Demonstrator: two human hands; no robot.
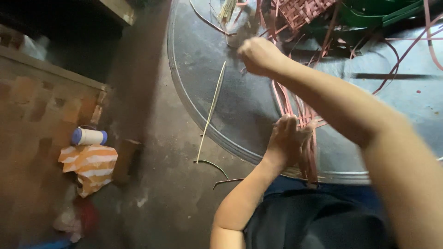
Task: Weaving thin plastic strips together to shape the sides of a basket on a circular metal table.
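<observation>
Two bare hands work at a bundle of pink weaving strips lying near the front edge of a round metal tray.

Left hand: flat, fingers together, pressed on the woven start of the strips just inside the tray's near rim, apparently to pin the crossings so they do not slip.

Right hand: raised above the tray's middle, closed into a loose fist, seemingly drawing one strip up and away from the weave; the strip inside the fist is blurred and cannot be told for certain.

One pale thin splint: lies slantwise across the tray's left edge, its lower end off on the floor.

One pink woven panel: at the tray's far edge, among loose strips and green strips.

One white tube with blue ends and one orange-striped cloth: on the floor, well apart to the left, beside a brick wall.
</observation>
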